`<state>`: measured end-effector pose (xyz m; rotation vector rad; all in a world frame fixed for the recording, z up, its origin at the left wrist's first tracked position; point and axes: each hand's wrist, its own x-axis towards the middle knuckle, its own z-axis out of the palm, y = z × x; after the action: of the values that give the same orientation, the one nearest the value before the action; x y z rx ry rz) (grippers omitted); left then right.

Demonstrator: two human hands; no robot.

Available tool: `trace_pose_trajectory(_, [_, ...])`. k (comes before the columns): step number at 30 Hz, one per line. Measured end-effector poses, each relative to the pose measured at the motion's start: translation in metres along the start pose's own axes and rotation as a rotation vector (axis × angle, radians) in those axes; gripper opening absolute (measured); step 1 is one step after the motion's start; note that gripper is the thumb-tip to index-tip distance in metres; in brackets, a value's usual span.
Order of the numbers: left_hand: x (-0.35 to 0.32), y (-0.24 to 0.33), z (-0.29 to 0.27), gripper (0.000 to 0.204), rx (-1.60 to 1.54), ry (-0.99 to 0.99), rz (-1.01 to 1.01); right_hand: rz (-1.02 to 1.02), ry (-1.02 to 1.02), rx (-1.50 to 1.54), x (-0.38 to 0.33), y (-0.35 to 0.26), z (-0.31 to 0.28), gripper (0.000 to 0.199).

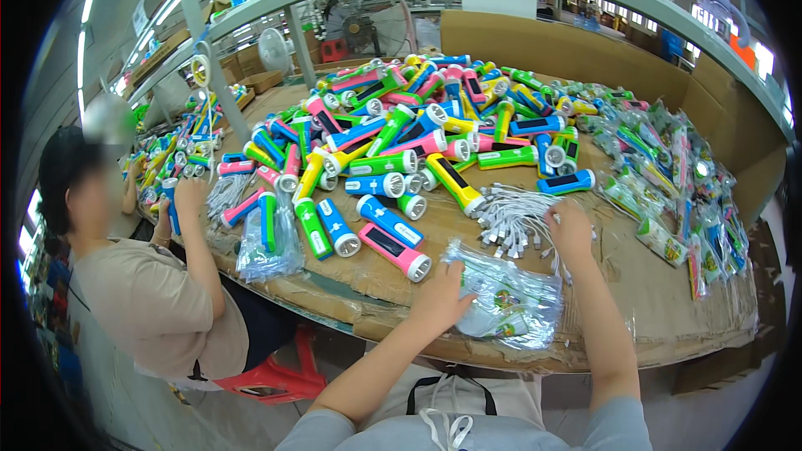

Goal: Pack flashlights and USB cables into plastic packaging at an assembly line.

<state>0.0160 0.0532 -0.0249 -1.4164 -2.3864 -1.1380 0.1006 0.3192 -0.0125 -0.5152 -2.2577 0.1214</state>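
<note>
l hand (443,299) on bags (530,305) nr white cables (508,215), grip half-spread; r hand (571,230) at cables' r edge, grip curled, can't tell if holding.

Clear plastic bags (522,305) lie flat, stacked; white cables (508,215) heap loosely just beyond

Near the front edge of the bench (653,311), a bare stretch is left open between the right forearm (606,326) and the bagged flashlights (662,242), while passage toward the far edge is blocked by white cables (511,215), heaped flashlights (376,164) and a cardboard wall (568,52).
</note>
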Motion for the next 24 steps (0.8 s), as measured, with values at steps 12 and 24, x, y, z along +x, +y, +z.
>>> trace_pose_trajectory(12, [0.026, -0.029, 0.011, 0.021, -0.282, -0.291, -0.32, 0.343, -0.395, 1.411, -0.008, -0.109, -0.054, 0.016])
trace_pose_trajectory(24, [0.018, -0.011, -0.027, 0.008, -0.875, 0.056, -0.529, -0.43, -1.212, -0.325, 0.001, -0.136, -0.055, 0.016])
